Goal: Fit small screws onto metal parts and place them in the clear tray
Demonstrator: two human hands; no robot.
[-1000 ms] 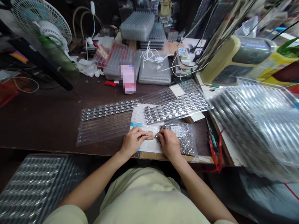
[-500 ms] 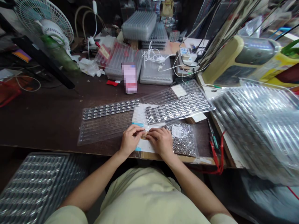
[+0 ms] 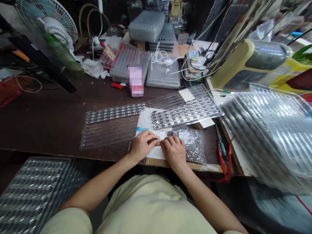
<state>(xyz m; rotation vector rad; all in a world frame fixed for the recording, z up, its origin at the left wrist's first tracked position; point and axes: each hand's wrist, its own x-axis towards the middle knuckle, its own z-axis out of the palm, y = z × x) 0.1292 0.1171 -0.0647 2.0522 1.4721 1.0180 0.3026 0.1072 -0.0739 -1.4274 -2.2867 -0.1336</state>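
My left hand (image 3: 144, 144) and my right hand (image 3: 175, 149) meet over a white sheet (image 3: 156, 154) at the desk's front edge. The fingers of both are pinched close together around something small, mostly hidden by the fingertips. Right beside my right hand lies a clear bag of small metal parts (image 3: 195, 148), with a white label on it. Behind the hands, a clear ribbed tray (image 3: 185, 112) carries rows of dark strips with shiny metal pieces. To the left, another clear tray (image 3: 109, 133) holds several similar strips (image 3: 115, 112) along its far side.
A phone (image 3: 136, 81) stands upright behind the trays. Stacked clear trays (image 3: 265, 130) lean at the right, and more trays (image 3: 34, 191) are piled low at the left. A screwdriver (image 3: 221, 143) and red cord (image 3: 227, 167) lie right of the bag. A fan (image 3: 53, 26) stands far left.
Both hands have shifted a little to the right over the white sheet, fingers still pinched together. The trays and the bag stay where they were.
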